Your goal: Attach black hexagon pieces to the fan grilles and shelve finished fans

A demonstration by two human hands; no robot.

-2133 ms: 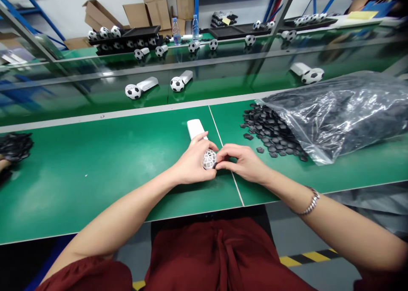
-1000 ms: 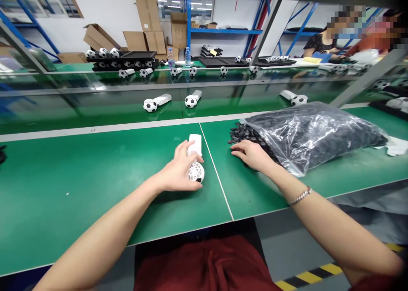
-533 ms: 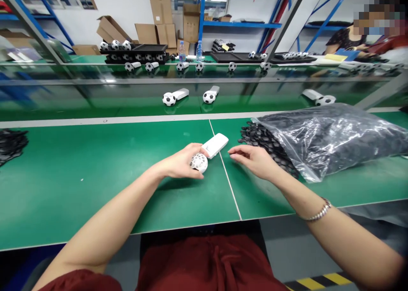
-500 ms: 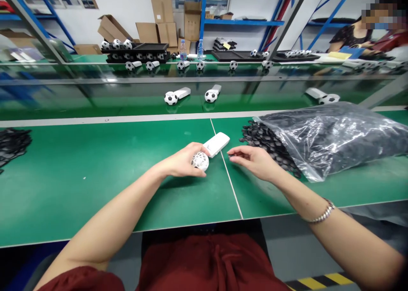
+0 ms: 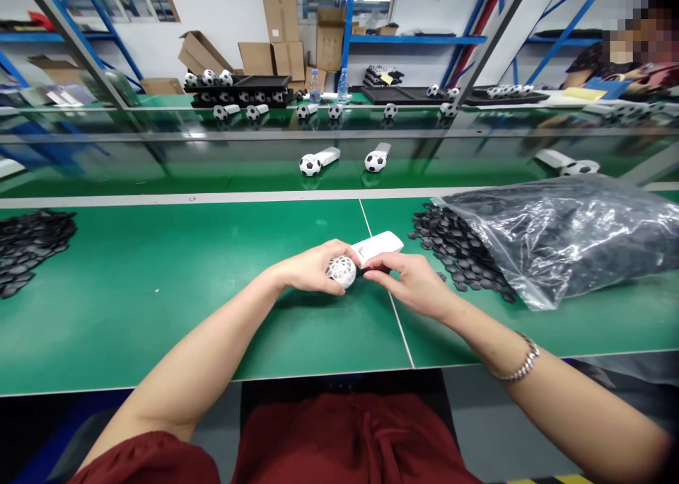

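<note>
My left hand (image 5: 308, 266) grips a white hand-held fan (image 5: 378, 246) by its round white lattice head (image 5: 341, 271), with the handle pointing away to the right over the green table (image 5: 159, 286). My right hand (image 5: 411, 280) is at the head's right side, its fingertips pinched together against it. It seems to hold a small black piece, mostly hidden by the fingers. A heap of black hexagonal pieces (image 5: 456, 240) lies just right of my right hand.
A clear plastic bag (image 5: 573, 229) of black pieces lies at right, another black heap (image 5: 26, 240) at far left. Finished football-headed fans (image 5: 318, 161) lie on the belt beyond. Trays, bottles and boxes stand at the back. A person sits at far right (image 5: 631, 59).
My right hand reached to the black heap, came back with fingers pinched, and now touches the fan head. My left hand turned the fan so its handle points right.
</note>
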